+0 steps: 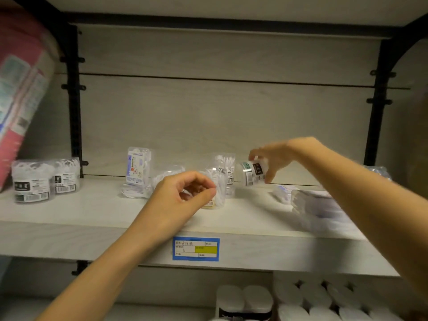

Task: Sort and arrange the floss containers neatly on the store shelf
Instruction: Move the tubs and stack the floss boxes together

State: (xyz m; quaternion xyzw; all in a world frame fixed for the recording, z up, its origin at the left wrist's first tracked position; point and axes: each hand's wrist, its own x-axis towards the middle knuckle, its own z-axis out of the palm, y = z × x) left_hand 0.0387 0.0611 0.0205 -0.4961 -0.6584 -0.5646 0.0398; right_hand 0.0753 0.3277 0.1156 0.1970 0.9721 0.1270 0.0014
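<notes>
My right hand (271,158) grips a clear round floss container (251,173), tilted on its side above the pale shelf (92,212). My left hand (183,195) has its fingers curled round a clear floss container (217,184) standing mid-shelf. Behind that one stands another clear container (225,163). Two round floss containers (31,181) (66,176) stand side by side at the far left. An upright flat floss pack (136,166) stands left of centre, with loose clear packs (136,192) at its foot.
Blurred flat clear packs (317,205) lie on the shelf's right side. A pink package (20,89) leans at the far left. A blue price label (195,249) sits on the shelf's front edge. White-lidded containers (312,297) fill the shelf below. Black brackets flank the back panel.
</notes>
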